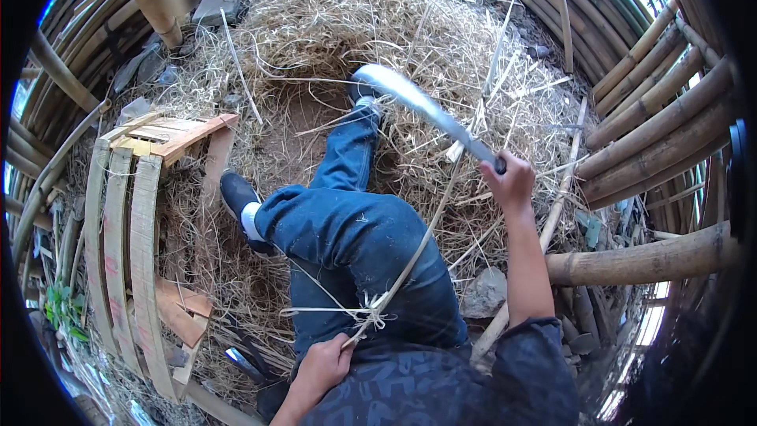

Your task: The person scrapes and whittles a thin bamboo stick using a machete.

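Observation:
My right hand [511,183] is closed around the dark handle of a long curved blade [422,104], raised above my knees with its tip pointing up and left. My left hand [325,364] sits low near my lap and pinches the lower end of a thin bamboo strip [430,230]. The strip runs up and right toward the blade, and frayed pale fibres [369,314] curl off it just above my left hand. My legs in blue jeans [355,229] lie under both hands, with dark shoes on the ground.
A wooden slatted bench [130,237] stands to my left. Piles of pale bamboo shavings [347,24] cover the ground ahead. Thick bamboo poles [654,118] are stacked at the right, and one pole [639,260] juts in beside my right arm. A stone [485,292] lies by my thigh.

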Demonstrator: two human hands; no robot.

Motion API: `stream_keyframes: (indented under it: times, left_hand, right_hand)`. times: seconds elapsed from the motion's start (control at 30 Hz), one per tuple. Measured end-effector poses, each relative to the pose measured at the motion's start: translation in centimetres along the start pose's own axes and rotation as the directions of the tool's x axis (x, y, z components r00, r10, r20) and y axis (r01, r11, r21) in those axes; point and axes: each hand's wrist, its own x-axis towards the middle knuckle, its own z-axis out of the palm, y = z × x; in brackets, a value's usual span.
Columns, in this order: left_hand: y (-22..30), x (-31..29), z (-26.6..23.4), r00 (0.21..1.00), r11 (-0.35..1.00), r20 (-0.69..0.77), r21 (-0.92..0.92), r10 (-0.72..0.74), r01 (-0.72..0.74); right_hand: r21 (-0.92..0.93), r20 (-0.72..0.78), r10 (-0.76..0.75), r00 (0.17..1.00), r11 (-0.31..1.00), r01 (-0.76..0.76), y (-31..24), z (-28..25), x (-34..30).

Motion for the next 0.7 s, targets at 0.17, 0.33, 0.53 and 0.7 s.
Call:
stream_keyframes:
  times: [0.17, 0.33, 0.53, 0.7]
  left_hand:
    - [-0.9, 0.3, 0.5, 0.998, 0.994, 0.007, -0.089, 0.059, -0.058]
    - [-0.9, -0.5, 0.2, 0.999, 0.997, 0.039, -0.080, -0.020, 0.023]
    - [-1.0, -1.5, 0.4, 1.000, 0.986, 0.000, -0.166, 0.009, -0.009]
    - [-0.7, -1.7, 0.2, 0.999, 0.986, 0.043, -0.167, -0.012, 0.019]
  right_hand:
    - [-0.029, 0.110, 0.102, 0.989, 0.995, -0.099, -2.6, 0.5, -0.9]
    - [0.064, -0.135, -0.458, 0.879, 0.881, 0.469, -6.5, -1.2, -2.2]
    - [-0.075, -0.188, -0.143, 0.972, 0.988, 0.131, 1.3, -1.3, 0.7]
    - [0.011, -0.080, 0.080, 0.994, 0.997, -0.079, 0.5, -3.2, -1.4]
